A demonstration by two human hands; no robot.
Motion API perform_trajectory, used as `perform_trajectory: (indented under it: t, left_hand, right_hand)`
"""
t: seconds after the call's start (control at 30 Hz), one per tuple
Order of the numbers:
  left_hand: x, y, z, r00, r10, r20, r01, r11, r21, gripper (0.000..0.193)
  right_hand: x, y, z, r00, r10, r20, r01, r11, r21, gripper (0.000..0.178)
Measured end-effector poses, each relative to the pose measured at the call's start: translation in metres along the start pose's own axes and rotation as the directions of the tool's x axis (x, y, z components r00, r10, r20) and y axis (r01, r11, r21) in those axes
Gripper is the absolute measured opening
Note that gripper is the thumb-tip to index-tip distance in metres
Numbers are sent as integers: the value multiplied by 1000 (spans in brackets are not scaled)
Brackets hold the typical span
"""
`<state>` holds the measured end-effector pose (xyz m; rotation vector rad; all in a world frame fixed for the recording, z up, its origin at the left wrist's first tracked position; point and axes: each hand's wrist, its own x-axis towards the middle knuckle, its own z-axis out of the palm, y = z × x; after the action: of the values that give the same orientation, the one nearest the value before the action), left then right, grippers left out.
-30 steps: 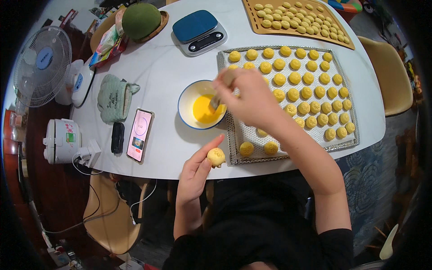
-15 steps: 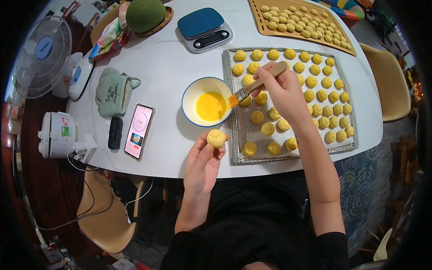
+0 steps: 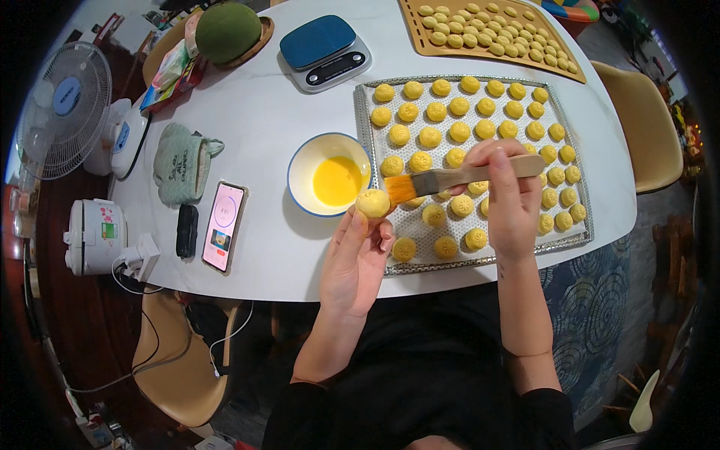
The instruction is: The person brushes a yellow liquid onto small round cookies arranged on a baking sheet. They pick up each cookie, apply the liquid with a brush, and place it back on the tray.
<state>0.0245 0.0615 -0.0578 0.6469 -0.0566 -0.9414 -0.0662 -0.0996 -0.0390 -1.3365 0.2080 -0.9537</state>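
My left hand (image 3: 351,259) pinches a round yellow pastry (image 3: 373,203) between thumb and fingertips, just off the tray's left edge. In my right hand (image 3: 508,202) is a pastry brush (image 3: 463,175), held almost level by its wooden handle. Its orange-wet bristles meet the pastry's right side or come very close to it; I cannot tell which. Behind the pastry stands a white bowl with a blue rim (image 3: 300,177), with yellow-orange liquid (image 3: 336,182) inside that looks like beaten egg. Rows of patterned yellow pastries (image 3: 445,247) sit on the perforated, lined baking tray (image 3: 364,109), partly hidden by my right hand.
A brown board (image 3: 421,46) with many small dough balls lies at the far right. Behind the bowl is a kitchen scale (image 3: 319,41). To the left are a phone (image 3: 223,227), a black case (image 3: 187,231), a green pouch (image 3: 184,166), a rice cooker (image 3: 97,234) and a fan (image 3: 67,97).
The brush has come away from the bowl's rim, levelled out and reached the pastry. My left hand has turned the pastry, whose patterned face no longer shows. The whole view has shifted slightly.
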Motion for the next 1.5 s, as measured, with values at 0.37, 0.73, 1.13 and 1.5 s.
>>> perform_trajectory:
  t: [0.37,0.73,1.13,1.5]
  left_hand:
    - [5,-3,11,999,14,44,-24,975,222,30]
    - [2,6,34,986,-10,166,-83,834,545,38]
    - [3,14,53,950,-97,296,-199,543,816,58]
    - [22,1,35,870,-359,338,203,885,418,55]
  right_hand:
    - [0,-17,-24,988,-131,78,126,990,66,19]
    - [19,-43,-41,972,-82,219,77,997,32,24]
    - [47,-60,-40,897,271,349,-236,961,-142,24]
    - [43,-39,-63,934,349,71,-352,935,32,22]
